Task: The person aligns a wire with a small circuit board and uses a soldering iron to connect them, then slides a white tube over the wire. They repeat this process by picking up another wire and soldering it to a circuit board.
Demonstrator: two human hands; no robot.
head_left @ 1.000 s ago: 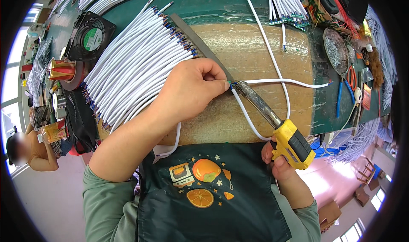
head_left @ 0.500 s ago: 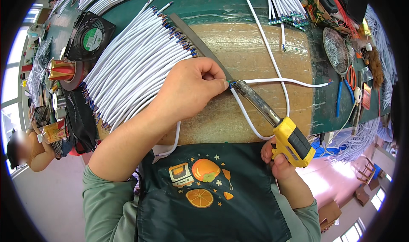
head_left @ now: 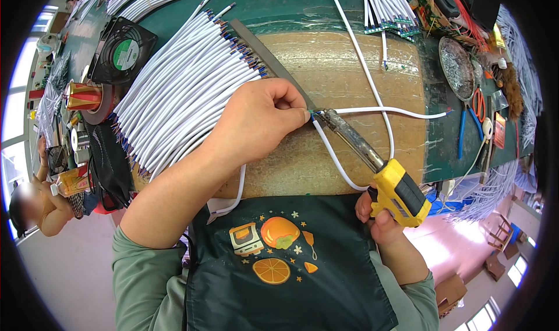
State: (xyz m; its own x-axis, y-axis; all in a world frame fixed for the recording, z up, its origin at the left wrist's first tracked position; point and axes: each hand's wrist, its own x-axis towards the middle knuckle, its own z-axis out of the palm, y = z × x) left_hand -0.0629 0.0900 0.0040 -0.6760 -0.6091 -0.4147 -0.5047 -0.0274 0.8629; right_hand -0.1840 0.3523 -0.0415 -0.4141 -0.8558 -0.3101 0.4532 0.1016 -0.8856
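Observation:
Thumb and forefinger of my left hand (head_left: 256,121) pinch a small green board (head_left: 312,114), mostly hidden by the fingertips. My right hand (head_left: 381,214) grips a yellow soldering gun (head_left: 402,194), whose dark metal barrel slants up and left until its tip meets the board. From that joint one white cable (head_left: 335,153) curves down toward the gun. Another white cable (head_left: 396,110) lies to the right of the tip. A grey metal bar (head_left: 265,51) runs diagonally down to my left fingertips. Left of it, under my forearm, lies a broad row of white cables (head_left: 186,92) with stripped coloured ends.
A brown work board (head_left: 349,57) covers the green table. At left stand a black fan (head_left: 123,50) and a solder spool (head_left: 84,96). At right lie a metal dish (head_left: 457,69), orange-handled scissors (head_left: 478,104) and blue-handled pliers (head_left: 462,133). Another person (head_left: 43,206) sits far left.
Both my hands and the soldering gun hold almost the same place, with the view shifted slightly. The other person at far left has raised an arm.

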